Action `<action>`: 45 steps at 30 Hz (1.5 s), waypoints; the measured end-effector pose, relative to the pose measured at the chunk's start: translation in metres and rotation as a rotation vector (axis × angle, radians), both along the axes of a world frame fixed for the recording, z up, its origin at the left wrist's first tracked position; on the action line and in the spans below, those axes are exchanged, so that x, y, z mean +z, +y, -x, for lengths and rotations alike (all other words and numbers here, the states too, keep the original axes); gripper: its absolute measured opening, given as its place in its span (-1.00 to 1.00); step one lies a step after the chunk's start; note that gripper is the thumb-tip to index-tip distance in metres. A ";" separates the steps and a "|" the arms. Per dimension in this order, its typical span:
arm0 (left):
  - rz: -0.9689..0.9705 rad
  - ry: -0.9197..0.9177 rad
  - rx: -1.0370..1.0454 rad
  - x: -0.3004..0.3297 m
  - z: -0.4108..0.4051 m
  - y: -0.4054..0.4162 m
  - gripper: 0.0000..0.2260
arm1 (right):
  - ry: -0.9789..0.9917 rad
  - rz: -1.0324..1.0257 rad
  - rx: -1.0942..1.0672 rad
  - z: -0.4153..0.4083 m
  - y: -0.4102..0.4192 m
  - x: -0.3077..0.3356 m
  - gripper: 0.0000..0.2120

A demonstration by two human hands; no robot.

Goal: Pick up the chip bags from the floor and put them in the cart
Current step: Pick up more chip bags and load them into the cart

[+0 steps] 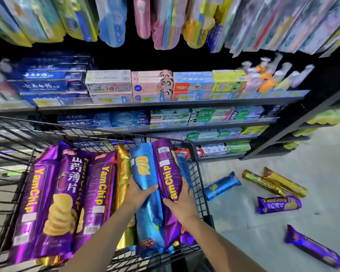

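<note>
A blue chip bag (142, 166) is gripped at its lower end by the left hand (138, 192), fingers closed around it, and a purple chip bag (168, 169) marked "YamChip" is clasped the same way by the right hand (182, 202). Both bags are held upright and side by side over the right end of the black wire cart (201, 185).

Inside the cart, two large purple bags (53, 201) printed "YamChip" with Chinese characters and a stack of chips are laid at the left; a gold bag (124, 173) stands between them and the hands, and further blue and purple bags are seen beneath the hands, their number unclear.

On the grey floor (283, 232) to the right of the cart, five bags are left: one blue (222, 186), two gold (275, 182) lying touching, and two purple (279, 204), well apart. Behind, shelves (165, 105) are filled with boxed toothpaste, "DARLIE" being legible.
</note>
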State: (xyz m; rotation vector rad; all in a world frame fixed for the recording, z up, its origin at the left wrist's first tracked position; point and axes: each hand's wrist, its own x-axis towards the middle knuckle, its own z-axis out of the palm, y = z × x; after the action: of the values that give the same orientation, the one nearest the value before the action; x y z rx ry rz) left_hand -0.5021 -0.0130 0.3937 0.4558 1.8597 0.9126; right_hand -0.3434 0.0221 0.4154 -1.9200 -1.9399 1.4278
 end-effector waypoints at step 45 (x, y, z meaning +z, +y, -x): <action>0.495 0.714 -1.137 -0.294 -0.469 0.361 -0.26 | -0.199 0.312 -0.884 -0.640 0.294 -0.325 -0.25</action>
State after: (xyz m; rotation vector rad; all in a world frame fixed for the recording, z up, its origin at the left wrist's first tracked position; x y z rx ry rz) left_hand -0.0334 0.3478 0.0993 1.4268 1.8718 -0.5322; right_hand 0.2967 0.3158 0.0904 -2.6156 -0.6828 1.3023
